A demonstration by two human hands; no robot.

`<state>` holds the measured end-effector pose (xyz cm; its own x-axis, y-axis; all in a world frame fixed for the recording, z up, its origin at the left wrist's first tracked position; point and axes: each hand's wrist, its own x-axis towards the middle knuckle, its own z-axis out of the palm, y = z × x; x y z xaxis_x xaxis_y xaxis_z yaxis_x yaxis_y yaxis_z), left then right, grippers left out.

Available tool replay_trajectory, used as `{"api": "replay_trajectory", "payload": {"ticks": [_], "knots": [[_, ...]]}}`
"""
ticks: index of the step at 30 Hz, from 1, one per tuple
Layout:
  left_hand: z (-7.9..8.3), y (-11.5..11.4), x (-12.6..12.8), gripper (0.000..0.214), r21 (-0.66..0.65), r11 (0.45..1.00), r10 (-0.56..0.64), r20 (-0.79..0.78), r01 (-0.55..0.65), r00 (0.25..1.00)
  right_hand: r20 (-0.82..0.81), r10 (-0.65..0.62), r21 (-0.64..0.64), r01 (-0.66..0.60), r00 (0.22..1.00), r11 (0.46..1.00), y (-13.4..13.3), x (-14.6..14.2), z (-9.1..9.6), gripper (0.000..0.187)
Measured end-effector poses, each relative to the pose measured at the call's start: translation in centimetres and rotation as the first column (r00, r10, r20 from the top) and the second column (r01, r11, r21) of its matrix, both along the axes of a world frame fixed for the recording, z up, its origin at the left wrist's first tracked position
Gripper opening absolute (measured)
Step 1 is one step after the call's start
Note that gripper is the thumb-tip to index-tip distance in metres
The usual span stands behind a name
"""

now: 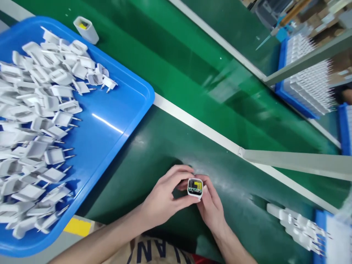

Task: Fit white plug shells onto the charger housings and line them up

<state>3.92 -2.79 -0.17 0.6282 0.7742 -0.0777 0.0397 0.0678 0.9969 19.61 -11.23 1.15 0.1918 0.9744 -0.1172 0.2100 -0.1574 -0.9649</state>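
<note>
Between my two hands I hold a white charger housing, its open end facing up toward me. A circuit board with a yellow part shows inside it. My left hand grips its left side, thumb along the near edge and fingers curled round the far side. On the other side, my right hand has its thumb against the rim and its fingers wrapped behind. To the left, a blue tray bears a heap of white plug caps with metal pins.
A similar charger housing stands on the green conveyor belt behind the tray. White assembled chargers lie at the right beside a blue bin. Across the belt is a blue crate of upright plugs. A metal post crosses at right.
</note>
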Motion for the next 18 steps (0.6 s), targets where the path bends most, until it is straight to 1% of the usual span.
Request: {"api": "replay_trajectory", "payload": {"ticks": [2, 3, 4, 5, 7, 8, 9, 10, 13, 15, 18], "knots": [[0.3, 0.1, -0.3, 0.030, 0.032, 0.999, -0.009, -0.008, 0.009, 1.000, 0.073, -0.034, 0.055, 0.030, 0.997, 0.998, 0.1, 1.1, 0.7, 0.023], [0.5, 0.2, -0.4, 0.028, 0.053, 0.999, -0.011, -0.028, 0.013, 1.000, 0.131, -0.029, 0.091, 0.017, 0.991, 0.996, 0.3, 1.7, 1.3, 0.025], [0.7, 0.3, -0.6, 0.027, 0.075, 0.997, -0.014, -0.054, 0.018, 0.998, 0.218, 0.005, 0.118, -0.031, 0.976, 0.993, 0.5, 2.2, 1.9, 0.027], [0.9, 0.3, -0.7, 0.025, 0.095, 0.995, -0.022, -0.079, 0.029, 0.997, 0.324, 0.061, 0.126, -0.107, 0.944, 0.986, 0.7, 2.6, 2.6, 0.028], [1.2, 0.4, -1.0, 0.024, 0.130, 0.990, -0.035, -0.111, 0.049, 0.993, 0.516, 0.193, 0.083, -0.274, 0.834, 0.958, 1.3, 3.0, 4.0, 0.028], [1.2, 0.5, -1.1, 0.025, 0.150, 0.987, -0.034, -0.115, 0.052, 0.993, 0.577, 0.238, 0.058, -0.330, 0.781, 0.942, 1.6, 3.0, 4.7, 0.029], [1.3, 0.5, -1.2, 0.026, 0.167, 0.985, -0.033, -0.117, 0.053, 0.993, 0.618, 0.261, 0.045, -0.365, 0.742, 0.930, 1.9, 3.0, 5.3, 0.029], [1.3, 0.6, -1.3, 0.027, 0.180, 0.982, -0.032, -0.116, 0.052, 0.993, 0.640, 0.274, 0.042, -0.388, 0.718, 0.921, 2.1, 2.9, 5.9, 0.028], [1.3, 0.6, -1.6, 0.028, 0.218, 0.975, -0.029, -0.102, 0.051, 0.994, 0.656, 0.303, 0.033, -0.428, 0.691, 0.903, 2.7, 2.6, 7.0, 0.018], [1.4, 0.7, -1.7, 0.028, 0.252, 0.966, -0.034, -0.103, 0.059, 0.994, 0.689, 0.322, -0.001, -0.444, 0.649, 0.896, 3.0, 2.5, 7.5, 0.013], [1.6, 0.8, -1.8, 0.028, 0.329, 0.941, -0.036, -0.123, 0.074, 0.992, 0.793, 0.339, -0.063, -0.485, 0.506, 0.872, 3.7, 2.3, 8.1, 0.015]]}}
